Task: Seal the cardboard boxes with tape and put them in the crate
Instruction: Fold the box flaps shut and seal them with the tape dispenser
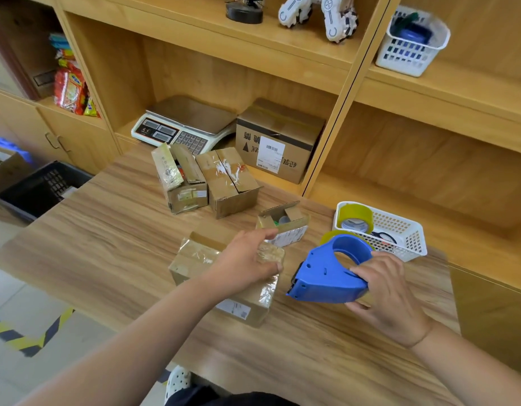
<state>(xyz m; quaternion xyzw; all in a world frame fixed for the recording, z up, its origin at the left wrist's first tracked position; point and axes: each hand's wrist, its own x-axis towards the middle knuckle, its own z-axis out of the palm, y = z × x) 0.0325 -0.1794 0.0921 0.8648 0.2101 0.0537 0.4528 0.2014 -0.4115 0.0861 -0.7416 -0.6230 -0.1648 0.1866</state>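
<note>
A cardboard box [194,259] with shiny tape on top lies on the wooden table [106,244] in front of me. My left hand [247,260] rests on its top with the fingers spread over the right end. To the right, my right hand [385,291] grips a blue tape dispenser [326,273] holding a yellowish roll, just above the table beside the box. A small open box [285,224] stands behind it. Two more boxes [232,183] [183,177] sit farther back. A dark crate [39,186] is on the floor at the left.
A white basket [400,232] with a tape roll [356,219] sits at the table's right. On the shelf behind are a weighing scale [183,124] and a large labelled carton [279,139]. Snack packets fill the left shelf.
</note>
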